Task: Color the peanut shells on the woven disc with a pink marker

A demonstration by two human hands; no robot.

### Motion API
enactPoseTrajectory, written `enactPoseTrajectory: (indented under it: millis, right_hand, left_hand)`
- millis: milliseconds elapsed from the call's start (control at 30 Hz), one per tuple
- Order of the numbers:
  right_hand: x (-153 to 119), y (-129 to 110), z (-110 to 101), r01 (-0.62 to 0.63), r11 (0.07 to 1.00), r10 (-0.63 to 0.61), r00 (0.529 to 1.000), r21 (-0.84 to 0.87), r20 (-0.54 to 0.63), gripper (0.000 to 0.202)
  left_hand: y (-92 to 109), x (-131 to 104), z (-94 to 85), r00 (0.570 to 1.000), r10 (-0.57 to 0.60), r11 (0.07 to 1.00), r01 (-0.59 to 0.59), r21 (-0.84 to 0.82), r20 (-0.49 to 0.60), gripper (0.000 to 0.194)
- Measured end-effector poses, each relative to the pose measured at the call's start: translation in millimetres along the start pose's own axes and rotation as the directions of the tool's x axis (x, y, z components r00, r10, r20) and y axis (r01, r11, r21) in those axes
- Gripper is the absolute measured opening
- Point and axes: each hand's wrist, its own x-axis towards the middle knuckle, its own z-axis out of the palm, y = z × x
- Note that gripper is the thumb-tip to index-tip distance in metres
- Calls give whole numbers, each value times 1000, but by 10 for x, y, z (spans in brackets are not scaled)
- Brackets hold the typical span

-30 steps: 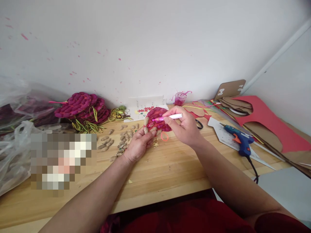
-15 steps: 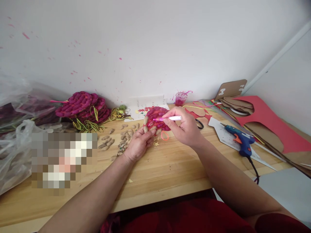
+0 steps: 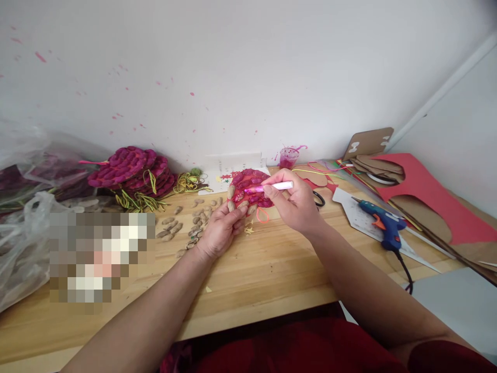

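Note:
My left hand (image 3: 222, 230) holds the lower left edge of a red disc covered with peanuts (image 3: 249, 177), its thumb on top. Most of the peanuts on the disc are wet magenta; a few along the left and lower rim are plain tan. In my right hand (image 3: 298, 206) a white-handled paintbrush (image 3: 283, 185) is pinched between thumb and fingers. Its pink tip touches peanuts near the disc's middle. An orange cord loop (image 3: 263, 215) hangs from the disc's near edge. Loose peanuts (image 3: 200, 218) lie left of the disc.
Behind stands a plastic cup of magenta paint (image 3: 288, 158). A blue glue gun (image 3: 382, 220) lies at right, near red cut-out sheet (image 3: 430, 199) and cardboard pieces. At left sit stacked magenta peanut discs (image 3: 128, 168) with yellow-green cords, and plastic bags (image 3: 27, 248).
The paintbrush has shifted slightly, its handle end now a little higher and further right. My left hand and the disc have barely moved.

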Motion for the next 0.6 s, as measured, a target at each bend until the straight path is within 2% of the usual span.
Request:
enactPoseTrajectory:
  millis: [67,233,600]
  right_hand:
    - [-2,-11,9,38,999,-39,999,12,7,15]
    - [-18,-27,16,126,988,-124,992,-87,26,11]
    - [-31,-10,34,180,977,-178,984,-114,28,8]
  left_hand:
    - [-2,1,0,1000,-3,1000,3,7,-2,52]
    - [-10,4,-7,1000,1,1000,-1,16,2,51]
    - [-5,1,-3,1000,-8,1000,8,-4,-29,49]
